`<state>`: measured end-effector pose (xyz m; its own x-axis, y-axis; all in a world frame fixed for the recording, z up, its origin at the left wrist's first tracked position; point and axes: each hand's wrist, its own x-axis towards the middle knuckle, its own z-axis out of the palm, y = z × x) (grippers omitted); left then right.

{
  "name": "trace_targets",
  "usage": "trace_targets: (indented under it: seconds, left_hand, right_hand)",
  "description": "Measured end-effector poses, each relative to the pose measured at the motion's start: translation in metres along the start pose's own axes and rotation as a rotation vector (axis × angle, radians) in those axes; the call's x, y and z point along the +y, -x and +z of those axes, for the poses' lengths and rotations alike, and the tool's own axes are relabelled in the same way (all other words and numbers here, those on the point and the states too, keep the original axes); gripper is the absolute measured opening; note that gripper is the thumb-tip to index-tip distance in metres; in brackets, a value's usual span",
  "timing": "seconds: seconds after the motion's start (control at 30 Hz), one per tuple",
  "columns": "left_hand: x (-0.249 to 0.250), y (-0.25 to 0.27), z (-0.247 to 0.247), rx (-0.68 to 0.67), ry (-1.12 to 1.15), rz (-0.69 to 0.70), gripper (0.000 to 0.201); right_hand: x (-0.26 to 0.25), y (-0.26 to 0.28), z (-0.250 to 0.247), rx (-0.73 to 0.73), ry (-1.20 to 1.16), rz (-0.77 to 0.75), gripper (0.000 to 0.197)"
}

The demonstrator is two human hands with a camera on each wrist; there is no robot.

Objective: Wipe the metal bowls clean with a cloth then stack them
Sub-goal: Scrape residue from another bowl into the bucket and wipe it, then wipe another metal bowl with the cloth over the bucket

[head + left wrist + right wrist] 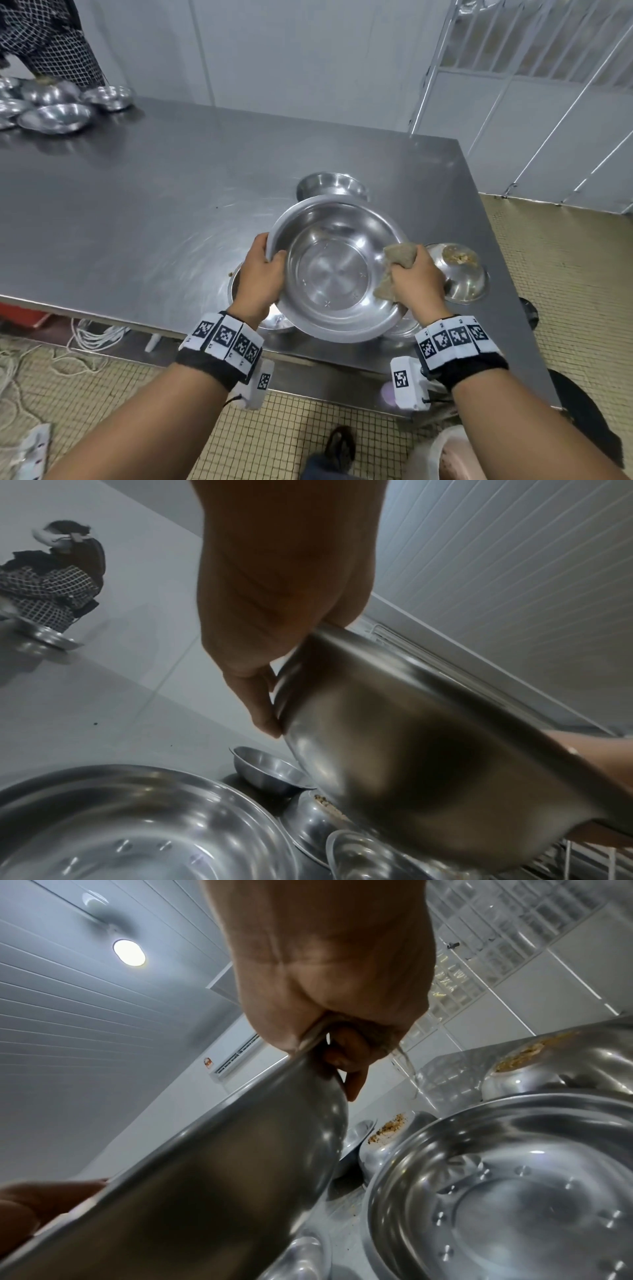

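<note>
I hold a large metal bowl [335,270] tilted toward me above the steel table [154,205]. My left hand [265,267] grips its left rim, thumb inside. My right hand [412,277] grips a crumpled brown cloth [399,258] against the right rim and inner wall. In the left wrist view my left hand's fingers [263,712] curl under the bowl's outer wall [428,764]. The right wrist view shows my right hand [325,988] pinching the cloth [377,1031] over the bowl's rim [205,1191].
A small bowl [330,185] stands behind the held one. A bowl with food residue [457,270] sits to the right, and more bowls [236,281] lie beneath my hands. A pile of bowls [58,106] and a person in checked clothes [51,41] are at the far left.
</note>
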<state>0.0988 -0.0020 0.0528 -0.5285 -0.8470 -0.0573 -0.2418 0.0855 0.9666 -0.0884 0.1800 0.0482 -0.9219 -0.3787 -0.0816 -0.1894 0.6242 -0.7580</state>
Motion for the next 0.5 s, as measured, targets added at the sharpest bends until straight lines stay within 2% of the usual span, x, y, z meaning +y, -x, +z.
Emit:
trace_targets:
  seconds: [0.17, 0.23, 0.4, 0.5]
  left_hand:
    - [0.008, -0.005, 0.038, -0.163, -0.102, 0.027, 0.036]
    - [0.009, -0.002, 0.062, -0.244, -0.154, 0.046, 0.042]
    - [0.010, 0.023, 0.130, -0.479, -0.261, 0.076, 0.050]
    - [0.006, 0.044, 0.171, -0.589, -0.312, 0.126, 0.058]
  right_hand:
    - [0.030, -0.010, -0.022, 0.026, -0.061, 0.106, 0.031]
    - [0.051, -0.007, -0.040, 0.083, -0.057, 0.156, 0.033]
    - [0.106, 0.015, -0.099, 0.256, -0.014, 0.281, 0.019]
    - [0.138, 0.034, -0.130, 0.319, 0.003, 0.361, 0.023]
